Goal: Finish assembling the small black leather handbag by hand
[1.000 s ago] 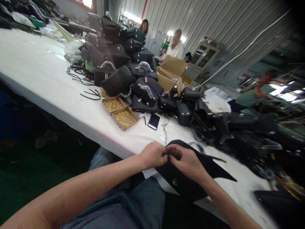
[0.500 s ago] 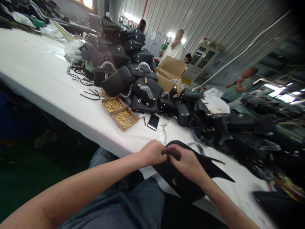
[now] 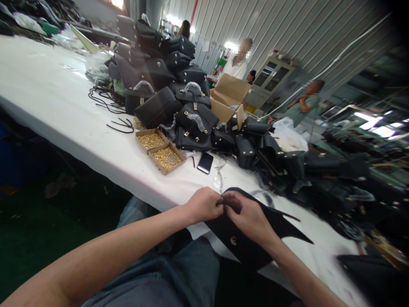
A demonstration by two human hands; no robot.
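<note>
A flat black leather bag piece [image 3: 255, 241] with a small gold stud lies over the near edge of the white table [image 3: 57, 98], partly on my lap. My left hand [image 3: 204, 204] and my right hand [image 3: 247, 217] meet at its top edge. Both pinch the leather there with closed fingers, fingertips touching. What sits between the fingertips is too small to make out. A thin dark strap [image 3: 286, 215] runs to the right from under my right hand.
Two cardboard trays of gold hardware [image 3: 161, 149] and a phone [image 3: 205, 163] lie beyond my hands. Behind them stands a pile of finished black handbags [image 3: 179, 98], an open carton [image 3: 228, 100] and loose black cords [image 3: 105, 100]. Other people stand at the back.
My hands stay pinched on the leather piece with only slight shifts. In the background a person at the right has moved leftward.
</note>
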